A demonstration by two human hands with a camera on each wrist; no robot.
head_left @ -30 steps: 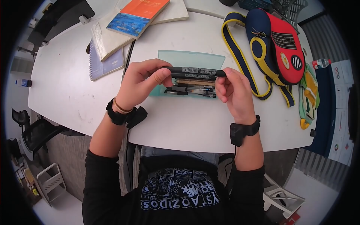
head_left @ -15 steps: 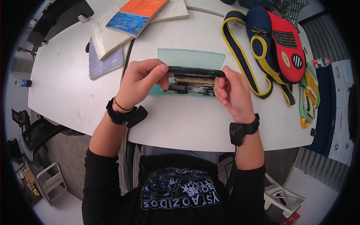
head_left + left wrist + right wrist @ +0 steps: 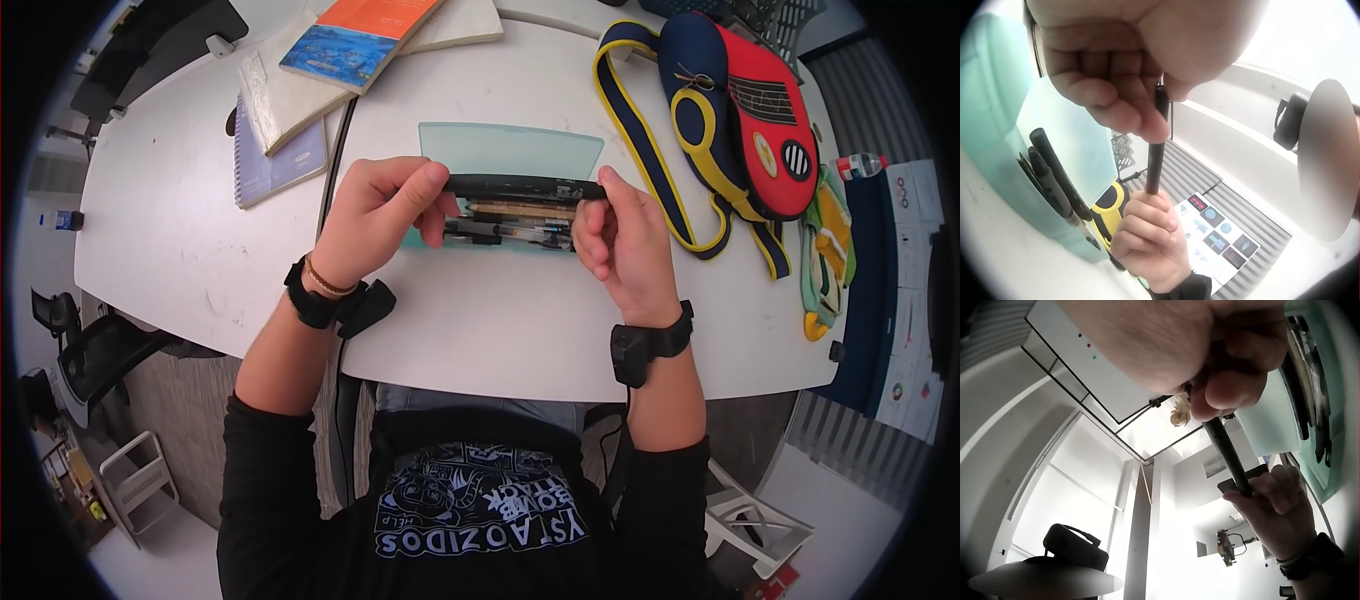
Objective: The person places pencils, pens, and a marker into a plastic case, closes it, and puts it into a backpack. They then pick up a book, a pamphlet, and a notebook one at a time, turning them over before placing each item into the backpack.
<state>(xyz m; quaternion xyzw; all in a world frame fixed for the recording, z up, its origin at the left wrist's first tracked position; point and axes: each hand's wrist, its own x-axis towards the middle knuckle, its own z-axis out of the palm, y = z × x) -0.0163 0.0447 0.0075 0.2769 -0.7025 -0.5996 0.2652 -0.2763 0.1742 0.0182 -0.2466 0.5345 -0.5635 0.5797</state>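
Note:
A black marker (image 3: 525, 188) is held level by its two ends in the head view. The thumb and fingers of my left hand (image 3: 385, 205) pinch one end, and those of my right hand (image 3: 635, 245) pinch the other. Just beyond and below it an opened pale-green pencil case (image 3: 510, 142) lies on the table, its lid raised at the back. Several pens and pencils (image 3: 510, 232) lie inside, partly covered by the marker and hands. In the left wrist view the marker (image 3: 1155, 165) runs from hand to hand.
A red and navy bag (image 3: 765, 120) with a yellow-edged strap stands right of the case. To the left are an orange and blue book (image 3: 355, 45), other books and a spiral notebook (image 3: 285, 165). The white table (image 3: 480, 330) has its near edge before the body.
The marker has been rolled about its length, so its white lettering has mostly turned out of sight. Both hands keep their hold at the ends.

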